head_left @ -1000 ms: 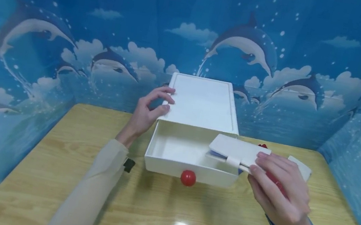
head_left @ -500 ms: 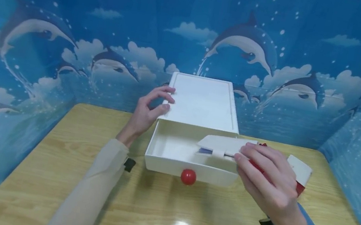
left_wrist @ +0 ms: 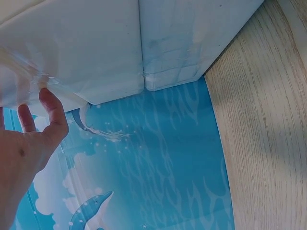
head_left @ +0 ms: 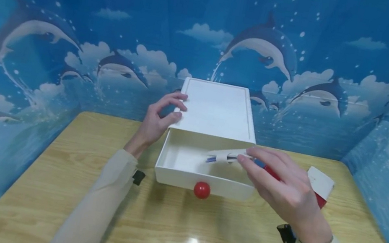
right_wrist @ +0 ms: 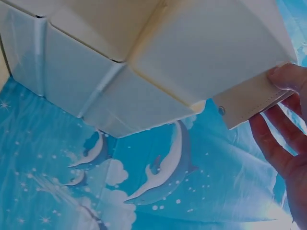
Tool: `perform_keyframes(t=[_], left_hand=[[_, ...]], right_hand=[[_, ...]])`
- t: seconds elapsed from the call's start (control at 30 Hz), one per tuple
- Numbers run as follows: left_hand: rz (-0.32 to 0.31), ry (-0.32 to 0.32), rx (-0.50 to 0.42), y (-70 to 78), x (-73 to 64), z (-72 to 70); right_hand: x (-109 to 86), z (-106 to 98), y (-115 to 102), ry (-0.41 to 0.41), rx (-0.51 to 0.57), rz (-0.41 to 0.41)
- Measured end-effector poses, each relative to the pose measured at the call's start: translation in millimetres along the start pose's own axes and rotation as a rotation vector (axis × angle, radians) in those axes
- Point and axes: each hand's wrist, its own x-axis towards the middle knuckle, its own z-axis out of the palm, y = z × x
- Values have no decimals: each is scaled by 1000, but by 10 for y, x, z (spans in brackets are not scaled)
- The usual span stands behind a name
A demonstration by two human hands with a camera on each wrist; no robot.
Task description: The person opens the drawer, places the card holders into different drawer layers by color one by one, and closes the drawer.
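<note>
A white drawer box [head_left: 215,110] stands at the table's back, its drawer [head_left: 174,178] pulled out toward me, with a red round knob [head_left: 202,190] in front. My left hand [head_left: 156,119] rests its spread fingertips on the box's upper left edge; the left wrist view shows the same fingers [left_wrist: 53,112] against the white wall. My right hand [head_left: 283,190] pinches a white wallet [head_left: 221,155] with a strap, over the drawer's right part. Stitching and a snap show on the wallet [right_wrist: 249,100] in the right wrist view, thumb on one face, fingers on the other.
A white and red flat-topped item [head_left: 320,184] lies on the wooden table [head_left: 54,184] to the right. Something red [head_left: 271,172] shows behind my right hand. A blue dolphin-print curtain [head_left: 150,12] stands behind the box and along both sides.
My right hand has moved left and slightly up, bringing the wallet further over the drawer and tilting it. More of the white and red item now shows. The left hand has stayed put.
</note>
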Motion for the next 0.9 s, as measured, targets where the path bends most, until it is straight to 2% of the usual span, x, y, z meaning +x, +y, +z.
perform_keyframes(t=[0.4,0.67,0.9], left_hand=[[5,-5,-11,7,-9,-7],[5,1,-8,12,2,-8],[3,3,-14,-11,7,-8]], right_hand=[[348,-36,112,-155,100,-60],[387,24,166,-245,187,-50],[373,87,184,-267,165,-83]])
